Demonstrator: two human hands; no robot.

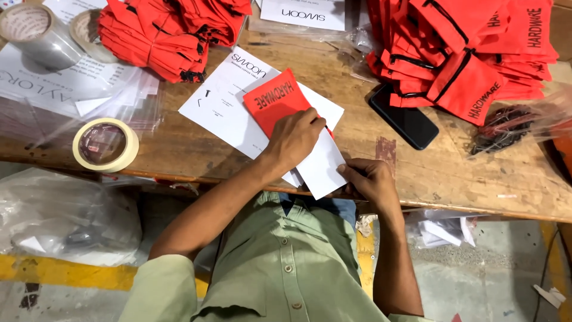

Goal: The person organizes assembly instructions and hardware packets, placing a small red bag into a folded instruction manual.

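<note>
A red fabric pouch (271,100) with black print lies on a white printed sheet (217,110) in the middle of the wooden table (179,149). My left hand (295,138) presses down on the near end of the pouch, its fingers at the pouch's edge where a white folded paper (325,167) begins. My right hand (369,179) pinches the near right corner of that white paper at the table's front edge. The paper slants from the pouch toward my body.
Piles of red pouches sit at the back left (161,36) and back right (471,48). A black phone (404,119) lies right of the sheet. A masking tape roll (106,144), clear tape rolls (33,33) and clear plastic sleeves (77,95) are on the left.
</note>
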